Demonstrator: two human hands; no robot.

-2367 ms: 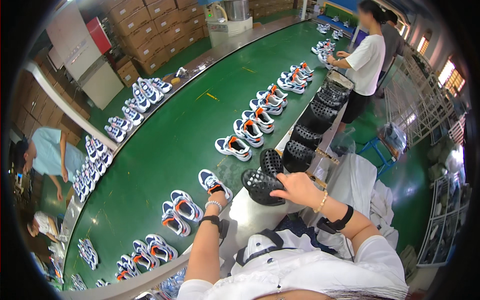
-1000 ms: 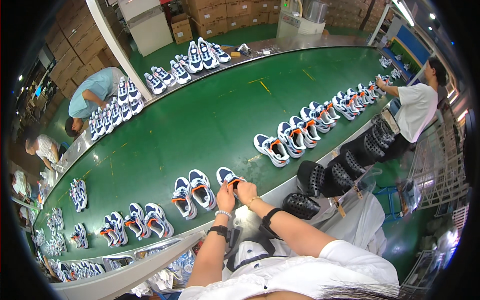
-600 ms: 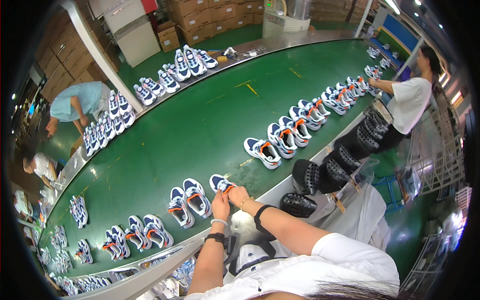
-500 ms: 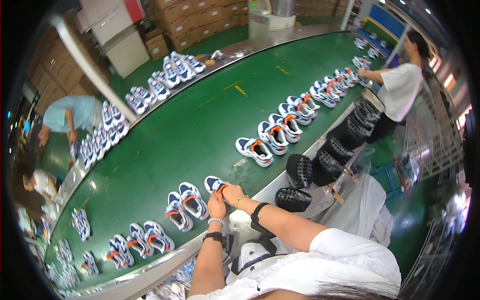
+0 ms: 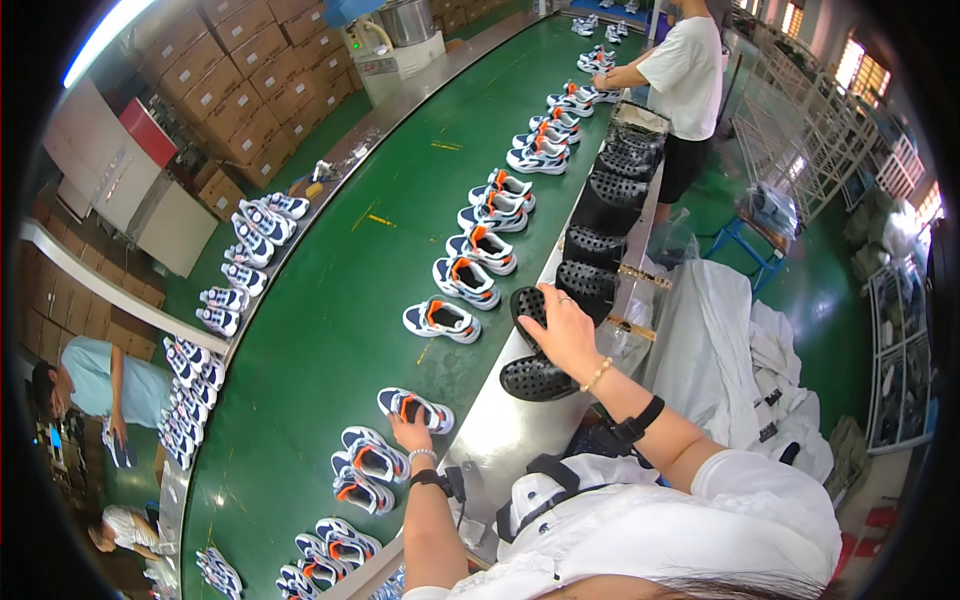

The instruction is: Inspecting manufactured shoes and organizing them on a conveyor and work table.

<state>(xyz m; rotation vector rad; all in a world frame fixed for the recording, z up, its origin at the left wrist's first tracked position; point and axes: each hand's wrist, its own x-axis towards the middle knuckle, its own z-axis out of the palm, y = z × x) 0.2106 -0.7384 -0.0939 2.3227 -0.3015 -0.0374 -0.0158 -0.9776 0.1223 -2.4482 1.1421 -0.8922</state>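
My left hand (image 5: pixel 410 434) is closed on the opening of a white and navy sneaker (image 5: pixel 437 412) with an orange lining, which rests on the green belt. Off to the right, my right hand (image 5: pixel 568 338) has its fingers and thumb around a black perforated shell (image 5: pixel 527 306), shaped like the front of a clog. Its palm side is hidden. Just below it lies another black perforated shell (image 5: pixel 535 379), close to my right wrist. A pair of similar sneakers (image 5: pixel 378 456) sits on the belt nearer to me, beside my left hand.
More sneakers (image 5: pixel 466 283) line the right side of the green belt (image 5: pixel 330 290). Further black shells (image 5: pixel 606 203) run along the metal ledge (image 5: pixel 487 415). A co-worker in a white shirt (image 5: pixel 687 75) stands at the far right; another person (image 5: pixel 115 378) bends at the left.
My right hand has left the sneaker and moved right onto a black perforated shell. My left hand stays on the sneaker. The view has turned to the right.
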